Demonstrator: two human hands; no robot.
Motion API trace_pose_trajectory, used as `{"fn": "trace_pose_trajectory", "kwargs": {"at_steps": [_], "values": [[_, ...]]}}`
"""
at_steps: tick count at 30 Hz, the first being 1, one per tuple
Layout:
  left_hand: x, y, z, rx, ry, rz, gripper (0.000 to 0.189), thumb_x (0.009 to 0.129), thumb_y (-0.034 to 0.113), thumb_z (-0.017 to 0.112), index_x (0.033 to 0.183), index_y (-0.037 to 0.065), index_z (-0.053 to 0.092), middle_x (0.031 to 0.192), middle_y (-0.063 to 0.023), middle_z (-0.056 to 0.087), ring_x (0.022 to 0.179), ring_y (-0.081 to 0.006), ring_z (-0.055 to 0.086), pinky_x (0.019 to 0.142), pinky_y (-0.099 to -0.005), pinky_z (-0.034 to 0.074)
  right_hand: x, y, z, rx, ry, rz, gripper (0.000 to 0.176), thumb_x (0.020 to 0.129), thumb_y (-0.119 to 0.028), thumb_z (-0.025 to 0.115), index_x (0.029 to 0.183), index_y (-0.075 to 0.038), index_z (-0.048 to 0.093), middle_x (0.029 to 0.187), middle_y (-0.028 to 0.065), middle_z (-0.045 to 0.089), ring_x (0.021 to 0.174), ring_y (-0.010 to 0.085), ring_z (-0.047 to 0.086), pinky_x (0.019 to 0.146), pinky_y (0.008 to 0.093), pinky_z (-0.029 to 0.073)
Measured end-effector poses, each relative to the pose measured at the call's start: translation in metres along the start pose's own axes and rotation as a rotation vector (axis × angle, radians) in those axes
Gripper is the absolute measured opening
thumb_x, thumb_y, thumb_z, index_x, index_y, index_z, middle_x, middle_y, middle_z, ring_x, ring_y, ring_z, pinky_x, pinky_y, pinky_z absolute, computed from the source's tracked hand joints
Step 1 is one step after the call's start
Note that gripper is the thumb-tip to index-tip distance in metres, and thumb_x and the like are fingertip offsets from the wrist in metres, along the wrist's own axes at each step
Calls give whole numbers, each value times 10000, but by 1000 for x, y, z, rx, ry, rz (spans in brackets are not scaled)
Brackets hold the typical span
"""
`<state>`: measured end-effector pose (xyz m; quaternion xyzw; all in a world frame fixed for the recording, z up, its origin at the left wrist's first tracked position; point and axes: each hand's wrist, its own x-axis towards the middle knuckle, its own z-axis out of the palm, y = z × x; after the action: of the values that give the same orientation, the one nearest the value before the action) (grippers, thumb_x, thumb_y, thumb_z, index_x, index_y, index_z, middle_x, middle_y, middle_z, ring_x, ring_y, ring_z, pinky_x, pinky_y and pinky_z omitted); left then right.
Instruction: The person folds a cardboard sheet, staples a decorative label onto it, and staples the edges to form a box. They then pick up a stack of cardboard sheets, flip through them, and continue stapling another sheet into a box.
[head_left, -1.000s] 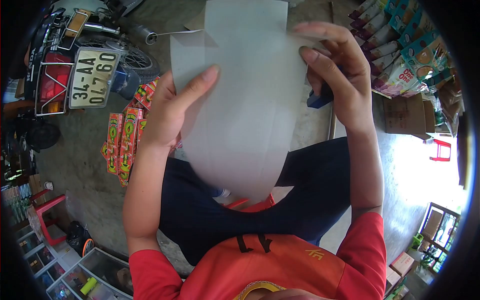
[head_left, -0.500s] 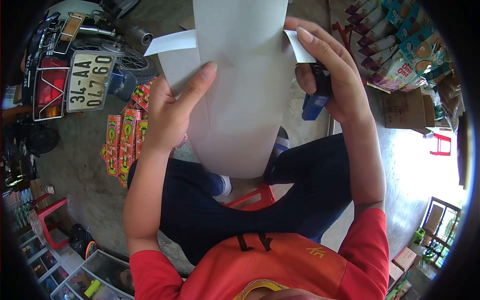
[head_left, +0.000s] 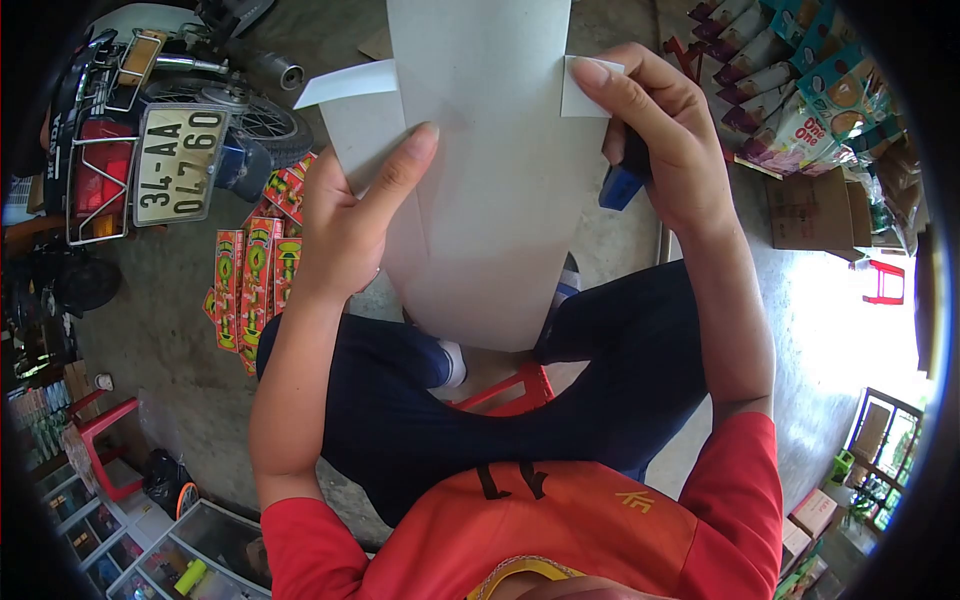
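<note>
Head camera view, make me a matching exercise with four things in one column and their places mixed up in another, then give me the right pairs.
Things
1. Large pale grey bendable sheet
2. Blue-and-black hand tool
3. Long red-and-green patterned boxes
4. Cream licence plate with black characters

Places
A. Tucked in the right hand
B. At the rear of the motorcycle
C. Spanning between the left hand and the right
D. Piled on the grey floor

Pairs: 1-C, 2-A, 3-D, 4-B
</note>
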<state>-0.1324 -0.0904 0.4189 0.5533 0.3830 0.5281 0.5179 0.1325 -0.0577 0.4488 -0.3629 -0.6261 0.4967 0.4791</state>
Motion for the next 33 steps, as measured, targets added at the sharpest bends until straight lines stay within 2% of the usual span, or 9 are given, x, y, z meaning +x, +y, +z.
{"fn": "trace_pose_trajectory", "kwargs": {"at_steps": [5, 8, 10, 12, 16, 19, 24, 29, 33], "values": [[4, -1, 0, 112, -42, -79, 324, 1037, 304, 673, 1139, -1, 708, 964, -24, 727, 854, -60, 649, 744, -241, 509, -1, -13, 17, -558, 235, -183, 277, 935, -256, 763, 1148, -80, 750, 831, -26, 687, 634, 40, 490, 607, 209, 409], [3, -6, -2, 227, -136, -139, 338, 1040, 322, 668, 1130, -1, 708, 928, -7, 715, 820, -47, 622, 723, -238, 493, 3, -13, 16, -758, 215, -268, 570, 915, -369, 796, 1369, -81, 607, 1104, 103, 697, 979, 126, 604, 813, 254, 488], [0, 0, 5, 228, -198, -217, 331, 1042, 320, 665, 1136, 6, 710, 972, -7, 719, 862, -60, 631, 766, -246, 498, 1, -8, 14, -816, 154, -289, 588, 901, -360, 810, 1376, -83, 603, 1118, 112, 706, 980, 138, 599, 809, 258, 491], [-1, -6, 5, 308, -183, -238, 356, 1046, 347, 655, 1119, 5, 716, 953, 2, 712, 848, -54, 618, 742, -241, 485, -2, 1, 19, -816, 92, -331, 348, 873, -208, 818, 1185, -81, 732, 877, 6, 712, 638, 86, 465, 597, 226, 417], [0, -17, 15, 279, -79, -116, 455, 1068, 433, 597, 943, 11, 710, 748, 50, 617, 677, -22, 496, 586, -233, 382, -7, 6, 25, -984, 138, -402, 347, 867, -198, 820, 1192, -108, 736, 979, 47, 752, 704, 156, 631, 626, 275, 502], [0, -20, 22, 109, 33, -159, 463, 1078, 436, 576, 960, 13, 723, 763, 32, 645, 701, -24, 538, 613, -231, 419, -8, 11, 30, -1113, 139, -554, 344, 878, -187, 804, 1214, -141, 740, 1082, 42, 763, 811, 207, 725, 674, 315, 568], [4, -9, 15, -367, 134, -296, 405, 1041, 382, 636, 1213, 21, 696, 1095, -46, 733, 928, -92, 698, 801, -242, 546, -17, 4, 54, -1229, 61, -556, 361, 928, -205, 750, 1289, -199, 733, 1278, 14, 721, 827, 217, 755, 674, 328, 600], [3, -5, 12, -168, 110, -224, 365, 1004, 322, 704, 1173, -1, 724, 1033, -69, 751, 911, -104, 710, 791, -260, 555, -20, 4, 59, -1230, 6, -504, 327, 949, -217, 731, 1275, -193, 744, 1260, 29, 722, 829, 214, 757, 671, 332, 597], [6, -9, 1, 42, -36, -138, 314, 999, 278, 719, 1134, -4, 749, 964, -64, 767, 886, -100, 715, 778, -266, 550, -12, 0, 34, -920, -52, -387, 295, 942, -174, 743, 1231, -121, 760, 1165, 45, 754, 970, 181, 744, 835, 309, 576]]}}
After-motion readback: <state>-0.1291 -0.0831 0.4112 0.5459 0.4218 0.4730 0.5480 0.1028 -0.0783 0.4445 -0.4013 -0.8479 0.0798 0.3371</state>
